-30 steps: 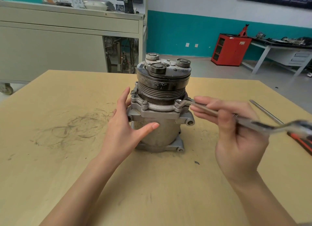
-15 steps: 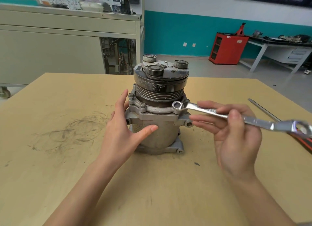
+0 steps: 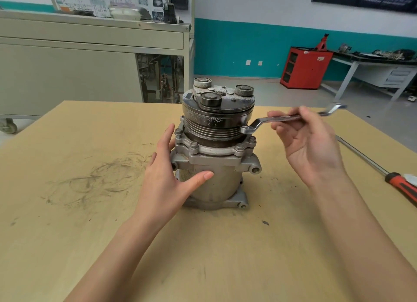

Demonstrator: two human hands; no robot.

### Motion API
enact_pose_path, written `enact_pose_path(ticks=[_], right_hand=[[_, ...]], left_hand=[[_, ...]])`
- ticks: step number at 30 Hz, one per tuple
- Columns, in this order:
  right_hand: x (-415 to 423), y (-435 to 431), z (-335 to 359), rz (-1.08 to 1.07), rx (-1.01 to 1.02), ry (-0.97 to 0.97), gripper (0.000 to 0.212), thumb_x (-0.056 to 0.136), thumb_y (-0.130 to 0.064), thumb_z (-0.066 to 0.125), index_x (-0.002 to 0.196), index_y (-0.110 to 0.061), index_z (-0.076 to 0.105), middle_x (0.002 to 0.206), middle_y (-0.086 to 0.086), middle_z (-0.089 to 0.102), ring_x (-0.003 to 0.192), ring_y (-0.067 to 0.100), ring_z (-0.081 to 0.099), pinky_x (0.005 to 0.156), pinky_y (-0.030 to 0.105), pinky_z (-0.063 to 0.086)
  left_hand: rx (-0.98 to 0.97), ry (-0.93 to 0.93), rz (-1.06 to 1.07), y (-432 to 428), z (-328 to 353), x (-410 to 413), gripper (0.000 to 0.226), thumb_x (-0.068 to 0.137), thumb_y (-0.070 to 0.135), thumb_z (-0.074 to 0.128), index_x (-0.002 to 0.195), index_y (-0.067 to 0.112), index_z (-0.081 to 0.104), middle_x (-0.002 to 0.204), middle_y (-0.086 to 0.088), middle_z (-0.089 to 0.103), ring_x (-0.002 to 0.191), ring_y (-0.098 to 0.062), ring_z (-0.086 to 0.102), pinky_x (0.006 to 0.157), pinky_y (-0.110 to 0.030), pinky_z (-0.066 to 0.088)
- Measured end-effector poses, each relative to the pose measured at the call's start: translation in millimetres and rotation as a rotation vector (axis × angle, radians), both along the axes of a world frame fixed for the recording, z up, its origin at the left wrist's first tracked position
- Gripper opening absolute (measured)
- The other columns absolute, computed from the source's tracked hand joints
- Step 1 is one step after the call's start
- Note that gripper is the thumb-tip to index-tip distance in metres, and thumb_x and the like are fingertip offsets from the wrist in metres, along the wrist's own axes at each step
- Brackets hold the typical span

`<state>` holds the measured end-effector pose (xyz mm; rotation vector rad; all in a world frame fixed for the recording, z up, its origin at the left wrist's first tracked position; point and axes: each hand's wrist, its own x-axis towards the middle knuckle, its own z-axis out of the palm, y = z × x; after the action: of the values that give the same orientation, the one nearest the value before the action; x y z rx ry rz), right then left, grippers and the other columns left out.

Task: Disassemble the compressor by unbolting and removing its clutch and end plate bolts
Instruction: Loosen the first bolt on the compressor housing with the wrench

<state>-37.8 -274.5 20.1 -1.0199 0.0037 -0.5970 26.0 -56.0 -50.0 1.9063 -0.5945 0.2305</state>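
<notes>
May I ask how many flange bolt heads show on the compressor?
4 bolt heads: far left, front left, front right, far right; the pulley may hide more.

A red-handled screwdriver [image 3: 401,186] lies at 3 o'clock on the scuffed wooden table [image 3: 90,245]. A beige metal cabinet [image 3: 67,76] stands at 10 o'clock, and a red tool cabinet [image 3: 304,68] at 1 o'clock, beside a grey workbench [image 3: 352,72].

Our screwdriver [image 3: 376,167] runs off the right edge; the wrench [image 3: 257,122] is blurred at its far end, partly behind our right hand [image 3: 311,148].
</notes>
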Motion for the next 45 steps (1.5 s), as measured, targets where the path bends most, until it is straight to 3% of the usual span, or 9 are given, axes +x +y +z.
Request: enact_pose_path(ticks=[9, 16, 20, 25, 31, 34, 37, 39, 45], right_hand=[[-52, 57, -26, -0.507, -0.916, -0.337, 0.028, 0.098, -0.034, 0.046, 0.096, -0.01, 0.061, 0.096, 0.005, 0.067, 0.089, 0.023, 0.071, 0.075, 0.041, 0.058], [-49, 69, -30, -0.759, -1.388, -0.239, 0.053, 0.098, -0.046, 0.037, 0.095, -0.005, 0.07, 0.106, 0.005, 0.068, 0.09, 0.021, 0.07, 0.067, 0.018, 0.055], [-46, 55, -43, -0.478, -0.808, -0.363, 0.02, 0.102, -0.024, 0.038, 0.091, -0.015, 0.052, 0.094, 0.005, 0.069, 0.081, 0.023, 0.072, 0.067, 0.036, 0.058], [0, 2, -13, 0.03, -0.161, -0.023, 0.043, 0.102, -0.01, 0.028, 0.072, -0.007, 0.059, 0.075, 0.013, 0.071, 0.056, 0.018, 0.067, 0.052, 0.02, 0.053], [33, -17, 6, 0.193, -0.178, 0.151, 0.048, 0.103, -0.02, 0.032, 0.068, -0.009, 0.063, 0.067, 0.011, 0.07, 0.048, 0.012, 0.064, 0.044, 0.014, 0.05], [18, -17, 9, -0.117, -0.207, 0.108, 0.039, 0.102, -0.03, 0.034, 0.079, -0.007, 0.055, 0.068, 0.01, 0.071, 0.053, 0.013, 0.066, 0.048, 0.015, 0.051], [-14, -2, 1, -0.485, -0.42, -0.064, 0.039, 0.101, -0.036, 0.037, 0.081, -0.011, 0.059, 0.076, 0.007, 0.073, 0.061, 0.02, 0.07, 0.054, 0.021, 0.055], [-31, 17, -9, -0.635, -0.655, -0.219, 0.035, 0.1, -0.039, 0.041, 0.082, -0.017, 0.061, 0.08, 0.0, 0.073, 0.065, 0.019, 0.071, 0.057, 0.027, 0.057], [-50, 44, -35, -0.701, -1.216, -0.325, 0.046, 0.1, -0.036, 0.043, 0.099, 0.003, 0.067, 0.103, 0.011, 0.067, 0.094, 0.019, 0.068, 0.08, 0.034, 0.056]], left_hand=[[-0.005, -0.007, -0.003, 0, -1, 0, 0.111, 0.056, 0.073, 0.063, 0.15, 0.037, 0.016, 0.141, 0.011, 0.046, 0.136, -0.013, 0.04, 0.11, -0.049, 0.036], [-0.013, -0.016, -0.005, -1, 0, 0, 0.11, 0.058, 0.072, 0.063, 0.151, 0.034, 0.017, 0.143, 0.004, 0.048, 0.135, -0.015, 0.042, 0.109, -0.05, 0.036], [-0.01, 0.004, 0.006, -1, -1, -1, 0.11, 0.055, 0.075, 0.061, 0.149, 0.04, 0.015, 0.144, 0.007, 0.046, 0.137, -0.013, 0.038, 0.111, -0.049, 0.035], [0.0, 0.006, 0.057, -2, 1, -3, 0.114, 0.053, 0.075, 0.06, 0.151, 0.031, 0.023, 0.145, 0.005, 0.048, 0.138, -0.021, 0.038, 0.109, -0.05, 0.036], [0.04, -0.033, 0.216, -14, 4, -24, 0.115, 0.056, 0.075, 0.054, 0.154, 0.025, 0.019, 0.144, 0.001, 0.05, 0.145, -0.028, 0.023, 0.115, -0.053, 0.028], [0.118, -0.207, 0.335, -24, 2, -44, 0.103, 0.071, 0.065, 0.048, 0.151, 0.005, 0.023, 0.135, -0.009, 0.057, 0.128, -0.002, 0.013, 0.111, -0.057, 0.027], [0.153, -0.387, 0.343, -25, 0, -55, 0.09, 0.08, 0.049, 0.051, 0.143, -0.012, 0.031, 0.126, -0.008, 0.058, 0.116, 0.002, 0.018, 0.079, -0.075, 0.041], [0.126, -0.405, 0.293, -25, -1, -58, 0.087, 0.082, 0.045, 0.05, 0.142, -0.015, 0.027, 0.129, -0.001, 0.042, 0.121, 0.017, -0.012, 0.071, -0.08, 0.037], [0.048, -0.191, 0.136, -21, -8, -53, 0.085, 0.081, 0.057, 0.044, 0.144, 0.029, -0.006, 0.157, 0.002, 0.011, 0.122, 0.028, -0.028, 0.118, -0.048, 0.007]])
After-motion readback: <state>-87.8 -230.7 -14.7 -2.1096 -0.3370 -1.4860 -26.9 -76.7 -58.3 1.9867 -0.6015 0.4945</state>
